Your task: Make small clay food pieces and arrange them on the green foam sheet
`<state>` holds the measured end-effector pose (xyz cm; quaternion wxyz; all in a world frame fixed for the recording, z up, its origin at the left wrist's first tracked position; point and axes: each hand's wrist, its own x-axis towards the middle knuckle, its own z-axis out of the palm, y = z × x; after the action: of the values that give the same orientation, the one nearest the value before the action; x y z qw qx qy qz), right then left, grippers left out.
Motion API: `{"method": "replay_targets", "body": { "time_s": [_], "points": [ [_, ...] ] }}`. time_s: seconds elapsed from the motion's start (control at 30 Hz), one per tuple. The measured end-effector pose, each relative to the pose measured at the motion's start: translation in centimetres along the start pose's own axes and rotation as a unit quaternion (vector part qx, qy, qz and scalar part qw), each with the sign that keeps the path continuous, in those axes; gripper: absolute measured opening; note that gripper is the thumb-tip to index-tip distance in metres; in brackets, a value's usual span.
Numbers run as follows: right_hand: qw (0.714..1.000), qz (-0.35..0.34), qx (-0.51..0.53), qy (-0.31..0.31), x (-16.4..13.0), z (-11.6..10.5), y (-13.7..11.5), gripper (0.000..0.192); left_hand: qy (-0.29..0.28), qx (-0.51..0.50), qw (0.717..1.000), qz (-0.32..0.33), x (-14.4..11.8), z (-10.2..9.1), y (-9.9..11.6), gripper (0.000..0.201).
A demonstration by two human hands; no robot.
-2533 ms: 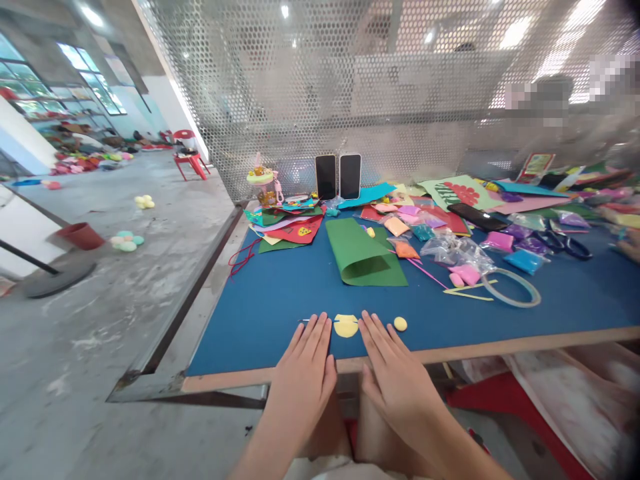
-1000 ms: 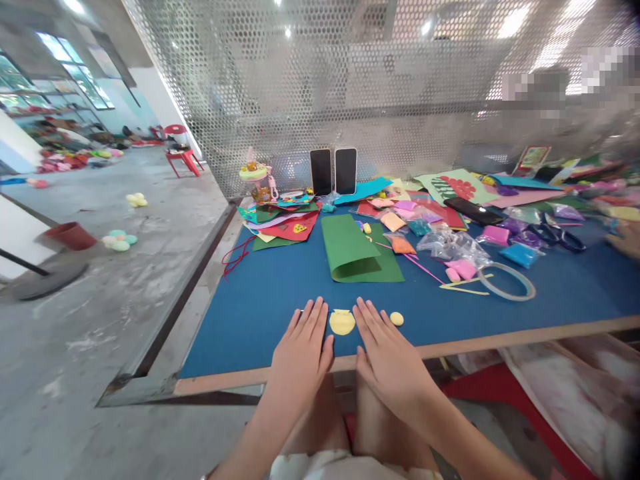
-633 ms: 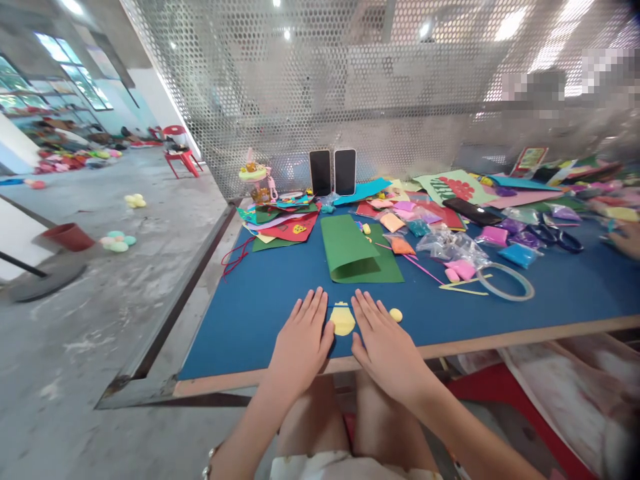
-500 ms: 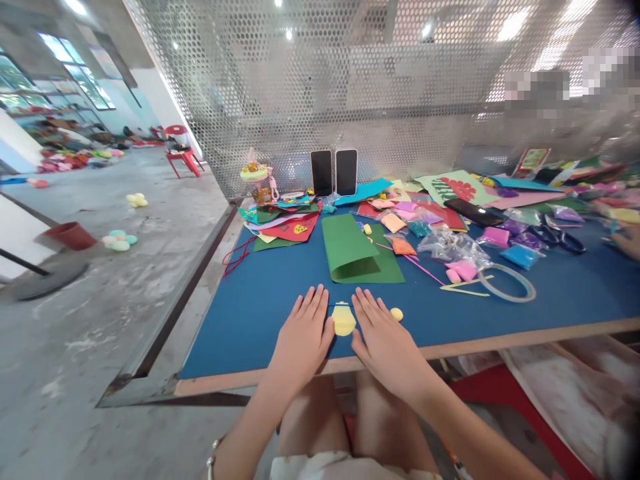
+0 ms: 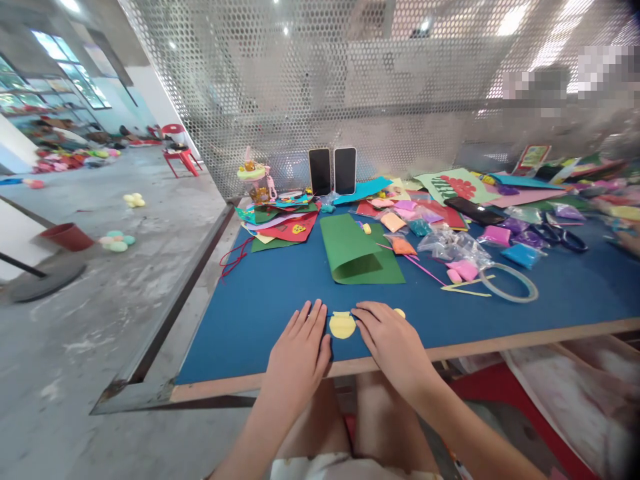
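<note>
A flat yellow clay-like piece, round at the bottom with a narrow strip at its top, lies on the blue table close to the front edge. A thin blue line, perhaps a strip or stick, crosses its upper part between my hands; its ends are hidden. My left hand lies palm down just left of the piece, fingers stretched forward. To the right, my right hand is palm down with fingers slightly bent, fingertips beside the strip. A small yellow ball shows partly behind the right hand.
Beyond my hands lies a folded green sheet. Bagged colored clay, a clear ring and a black phone spread rightward. Two phones stand against the mesh panel. A co-worker's hand shows at far right.
Both hands have shifted slightly toward me, and my right fingers have bent and turned inward. The blue line sits lower, and the yellow piece's narrow upper part looks shorter. The right hand covers more of the ball.
</note>
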<state>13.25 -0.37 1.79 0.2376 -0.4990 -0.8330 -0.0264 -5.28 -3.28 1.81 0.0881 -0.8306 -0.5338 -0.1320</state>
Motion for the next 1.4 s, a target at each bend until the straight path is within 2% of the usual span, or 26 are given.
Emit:
{"method": "replay_targets", "body": {
  "time_s": [0.33,0.53,0.67,0.83,1.0,1.27,1.4],
  "points": [
    [0.996,0.026,0.003,-0.084,1.4,-0.3,0.1,0.016,0.054,-0.050,0.997,-0.027,0.9,0.0,-1.0,0.036],
    [0.997,0.015,0.002,-0.081,2.0,0.2,0.5,0.018,0.045,-0.077,0.994,-0.070,2.5,-0.4,-1.4,0.017],
    [0.997,0.013,0.006,-0.081,2.1,-0.2,0.3,0.020,0.032,-0.080,0.994,-0.073,3.2,-0.5,-1.4,0.013],
    [0.998,0.010,0.027,-0.060,1.8,-1.0,0.2,0.013,0.028,-0.079,0.995,-0.049,2.7,-0.8,-1.6,0.015],
    [0.996,0.006,0.040,-0.075,1.1,-1.1,0.4,0.017,0.024,-0.076,0.996,-0.031,1.7,-0.8,-1.7,0.019],
    [0.995,-0.027,0.017,-0.093,1.1,-1.2,0.6,0.016,0.065,-0.079,0.995,-0.013,0.9,-0.5,-1.8,0.022],
    [0.995,-0.047,-0.017,-0.089,1.1,-1.1,0.6,0.018,0.064,-0.110,0.991,-0.030,0.9,-0.6,-1.7,0.016]
  ]
}}
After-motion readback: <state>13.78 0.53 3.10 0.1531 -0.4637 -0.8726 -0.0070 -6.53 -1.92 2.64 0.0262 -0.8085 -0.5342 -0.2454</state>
